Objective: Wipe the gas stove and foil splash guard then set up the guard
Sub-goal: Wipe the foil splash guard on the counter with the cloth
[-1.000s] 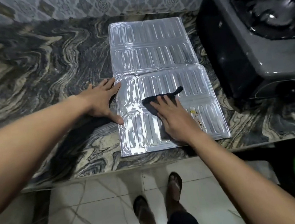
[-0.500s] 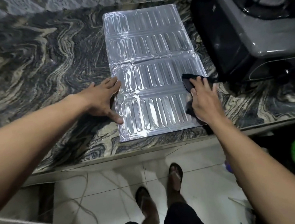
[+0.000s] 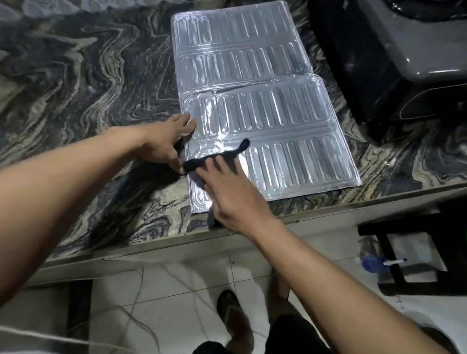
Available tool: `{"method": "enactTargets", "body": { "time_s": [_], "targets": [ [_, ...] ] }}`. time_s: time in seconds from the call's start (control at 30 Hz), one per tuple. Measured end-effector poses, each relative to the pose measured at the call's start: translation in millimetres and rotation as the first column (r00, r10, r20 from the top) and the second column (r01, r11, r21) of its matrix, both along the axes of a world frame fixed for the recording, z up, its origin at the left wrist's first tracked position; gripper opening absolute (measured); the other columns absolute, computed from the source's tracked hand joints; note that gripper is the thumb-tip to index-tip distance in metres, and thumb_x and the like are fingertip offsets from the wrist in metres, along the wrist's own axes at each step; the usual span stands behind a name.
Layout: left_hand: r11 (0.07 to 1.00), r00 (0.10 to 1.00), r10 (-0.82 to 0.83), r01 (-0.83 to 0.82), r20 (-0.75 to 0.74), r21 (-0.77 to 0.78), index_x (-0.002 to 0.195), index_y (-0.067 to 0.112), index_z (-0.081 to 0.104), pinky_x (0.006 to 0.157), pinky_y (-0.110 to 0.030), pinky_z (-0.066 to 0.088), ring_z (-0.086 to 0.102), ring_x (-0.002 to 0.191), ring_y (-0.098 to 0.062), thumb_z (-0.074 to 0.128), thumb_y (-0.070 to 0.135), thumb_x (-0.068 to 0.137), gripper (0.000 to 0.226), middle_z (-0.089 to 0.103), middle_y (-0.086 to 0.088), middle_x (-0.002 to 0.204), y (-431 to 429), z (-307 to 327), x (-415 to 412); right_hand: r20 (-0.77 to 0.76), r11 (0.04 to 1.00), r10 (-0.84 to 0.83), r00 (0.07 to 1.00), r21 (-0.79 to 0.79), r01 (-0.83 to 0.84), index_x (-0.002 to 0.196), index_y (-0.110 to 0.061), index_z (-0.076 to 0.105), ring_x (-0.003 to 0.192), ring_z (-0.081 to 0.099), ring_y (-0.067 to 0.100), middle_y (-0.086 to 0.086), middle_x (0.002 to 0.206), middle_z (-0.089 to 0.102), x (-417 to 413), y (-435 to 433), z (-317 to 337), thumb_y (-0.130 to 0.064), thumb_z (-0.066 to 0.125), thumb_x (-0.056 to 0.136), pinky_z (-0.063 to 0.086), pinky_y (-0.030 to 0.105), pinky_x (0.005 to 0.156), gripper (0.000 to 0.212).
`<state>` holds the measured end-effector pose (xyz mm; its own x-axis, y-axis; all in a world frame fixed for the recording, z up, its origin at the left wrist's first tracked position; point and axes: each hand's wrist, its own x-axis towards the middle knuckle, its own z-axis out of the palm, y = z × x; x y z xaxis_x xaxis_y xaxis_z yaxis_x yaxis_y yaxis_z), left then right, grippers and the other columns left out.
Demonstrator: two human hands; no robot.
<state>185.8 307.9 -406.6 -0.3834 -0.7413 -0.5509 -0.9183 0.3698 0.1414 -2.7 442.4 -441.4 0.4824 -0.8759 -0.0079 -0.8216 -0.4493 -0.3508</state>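
Marbled stone counter (image 3: 77, 86) carries the job: right hand (image 3: 232, 194) lies flat, fingers spread, pressing a dark cloth (image 3: 211, 159) onto the near left corner of the foil splash guard (image 3: 263, 112); left hand (image 3: 167, 143) rests open-palmed at the guard's left edge, grasping nothing, pinning the sheet. Guard lies unfolded and flat beside the gas stove (image 3: 401, 43) on its right. It looks thin, light and easily creased, likely to skid under wiping; best lifted by its side edges, near the fold.
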Motion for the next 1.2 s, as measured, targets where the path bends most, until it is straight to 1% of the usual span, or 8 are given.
{"method": "enactTargets", "body": {
  "time_s": [0.2,0.53,0.67,0.77,0.87,0.97,1.07,1.2],
  "targets": [
    [0.997,0.997,0.076,-0.075,-0.004,0.025,0.156,0.021,-0.003,0.123,-0.042,0.0,-0.014,0.15,-0.02,0.075,0.051,0.077,0.115,-0.02,0.001,0.163,5,2,-8,0.019,0.981,0.191,0.981,0.012,-0.191,0.151,-0.018,0.034,0.15,0.019,0.024,0.008,0.159,0.03,-30,17,-8,-0.017,0.043,0.099,0.001,0.04,0.122,0.053],
    [0.99,0.989,0.138,-0.136,0.051,-0.032,0.157,0.017,0.0,0.12,-0.034,0.005,-0.003,0.152,-0.021,0.082,0.049,0.069,0.125,-0.014,-0.001,0.165,12,5,-22,-0.006,0.998,0.005,1.0,0.056,-0.004,0.151,-0.02,0.035,0.15,0.019,0.024,0.007,0.159,0.03,-157,-5,-9,-0.024,0.032,0.104,0.008,0.044,0.123,0.047],
    [0.984,0.972,0.18,-0.176,0.151,-0.044,0.157,0.017,-0.002,0.122,-0.046,0.013,0.0,0.152,-0.024,0.083,0.051,0.068,0.127,-0.012,0.001,0.165,13,7,-32,-0.024,0.996,0.001,1.0,0.084,0.001,0.147,-0.014,0.037,0.15,0.017,0.024,0.007,0.159,0.03,-191,-12,-6,-0.024,0.032,0.104,0.007,0.041,0.123,0.044],
    [0.967,0.953,0.256,-0.252,0.161,-0.043,0.157,0.022,-0.002,0.12,-0.053,0.018,0.004,0.152,-0.029,0.08,0.033,0.074,0.117,-0.01,0.0,0.165,16,8,-39,-0.031,0.993,0.044,0.999,0.114,-0.041,0.146,-0.009,0.034,0.151,0.013,0.024,0.009,0.16,0.028,-204,-17,4,-0.027,0.034,0.105,0.002,0.038,0.123,0.044],
    [0.955,0.944,0.296,-0.289,0.145,-0.071,0.157,0.025,0.004,0.117,-0.06,0.019,0.008,0.151,-0.033,0.069,0.015,0.071,0.108,0.002,-0.009,0.165,29,13,-60,-0.079,0.995,0.1,0.992,0.027,-0.098,0.141,-0.015,0.038,0.149,0.016,0.03,0.013,0.158,0.028,-217,-11,16,-0.037,0.043,0.101,0.011,0.048,0.122,0.046],
    [0.955,0.962,0.267,-0.257,0.05,-0.15,0.157,0.027,0.009,0.12,-0.057,0.012,0.003,0.152,-0.03,0.069,0.017,0.076,0.102,0.0,-0.007,0.165,61,18,-110,-0.148,0.992,0.078,0.986,-0.09,-0.092,0.122,-0.02,0.053,0.139,0.036,0.029,0.012,0.142,0.046,-228,9,25,-0.057,0.043,0.094,0.031,0.049,0.112,0.048],
    [0.972,0.988,0.057,-0.088,-0.144,-0.217,0.153,0.026,0.03,0.12,-0.049,0.019,0.012,0.151,-0.025,0.069,0.022,0.082,0.081,0.016,-0.006,0.164,93,20,-171,-0.188,0.994,0.062,0.98,-0.074,-0.077,0.122,-0.021,0.058,0.12,0.052,0.025,0.006,0.125,0.058,-235,24,26,-0.069,0.044,0.082,0.046,0.043,0.094,0.064],
    [0.97,0.975,-0.075,0.022,-0.211,-0.243,0.139,0.029,0.053,0.113,-0.039,0.031,0.032,0.144,-0.018,0.066,0.018,0.077,0.064,0.043,0.007,0.153,107,21,-221,-0.134,0.992,0.092,0.987,-0.078,-0.103,0.104,-0.018,0.059,0.099,0.063,0.026,0.002,0.105,0.066,-243,14,31,-0.041,0.051,0.082,0.048,0.038,0.075,0.033]
  ]
}}
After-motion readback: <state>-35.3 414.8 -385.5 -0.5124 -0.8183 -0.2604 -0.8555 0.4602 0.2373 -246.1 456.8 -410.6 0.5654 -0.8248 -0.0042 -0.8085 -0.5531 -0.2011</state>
